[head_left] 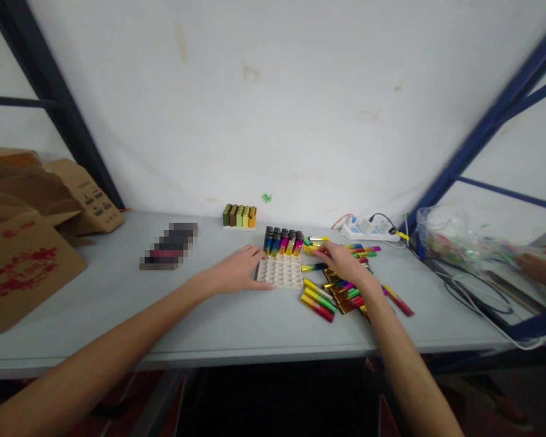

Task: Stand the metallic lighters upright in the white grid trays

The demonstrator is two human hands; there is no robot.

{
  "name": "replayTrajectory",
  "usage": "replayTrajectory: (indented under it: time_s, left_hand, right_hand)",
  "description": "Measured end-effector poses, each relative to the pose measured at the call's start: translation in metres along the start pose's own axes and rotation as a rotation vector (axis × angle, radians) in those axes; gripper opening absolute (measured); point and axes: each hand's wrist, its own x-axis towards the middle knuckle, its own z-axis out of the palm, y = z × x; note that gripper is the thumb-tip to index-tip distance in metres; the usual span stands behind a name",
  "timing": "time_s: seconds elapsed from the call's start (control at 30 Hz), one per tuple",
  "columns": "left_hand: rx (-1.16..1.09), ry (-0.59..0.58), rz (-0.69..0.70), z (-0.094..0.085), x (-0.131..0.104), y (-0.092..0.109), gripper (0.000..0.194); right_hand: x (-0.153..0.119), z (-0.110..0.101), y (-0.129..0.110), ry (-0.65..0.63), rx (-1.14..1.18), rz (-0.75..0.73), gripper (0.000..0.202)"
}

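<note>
Right hand seemingly on lighters, beside tray.

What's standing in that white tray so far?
The tray holds one row of colourful lighters standing upright along its far edge. The nearer slots look vacant. The left hand rests on its left edge, so whatever lies under the fingers is hidden.

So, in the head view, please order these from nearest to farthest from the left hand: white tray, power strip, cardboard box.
From the left hand:
1. White tray, touching it, just to its right.
2. Power strip, far right, by the wall.
3. Cardboard box, at the table's left end.
</note>
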Motion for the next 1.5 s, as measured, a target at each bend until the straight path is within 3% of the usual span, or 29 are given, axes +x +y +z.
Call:
replayTrajectory:
  time_s: [0.17, 0.4, 0.67, 0.9, 1.1, 1.17, 1.33, 1.5]
  left_hand:
    - [0.004, -0.011, -0.005, 0.000, 0.000, 0.000, 0.075]
    - [0.005, -0.005, -0.010, -0.003, -0.001, 0.002, 0.075]
    - [0.005, -0.008, -0.006, -0.005, 0.000, 0.002, 0.073]
    - [0.021, 0.002, -0.001, -0.002, 0.000, 0.002, 0.071]
    - [0.022, -0.015, 0.000, 0.000, 0.000, 0.001, 0.073]
    - [0.027, -0.007, 0.003, 0.000, 0.000, 0.001, 0.073]
    - [0.019, -0.010, -0.005, -0.001, 0.000, 0.000, 0.074]
    - [0.014, -0.013, -0.001, -0.001, 0.000, 0.001, 0.074]
  right_hand:
    - [-0.001, -0.019, -0.009, 0.161, 0.320, 0.116, 0.040]
    - [-0.002, -0.034, -0.032, 0.383, 0.762, 0.130, 0.046]
    - [-0.006, -0.028, -0.079, 0.262, 1.044, 0.029, 0.038]
    - [0.004, 0.001, -0.092, 0.159, 1.120, 0.099, 0.053]
    - [0.004, 0.009, -0.089, 0.298, 0.806, 0.173, 0.069]
    - [0.003, 0.008, -0.091, 0.296, 0.824, 0.208, 0.072]
    - [0.005, 0.009, -0.095, 0.204, 1.016, 0.385, 0.068]
    - [0.006, 0.011, -0.090, 0.254, 0.868, 0.373, 0.055]
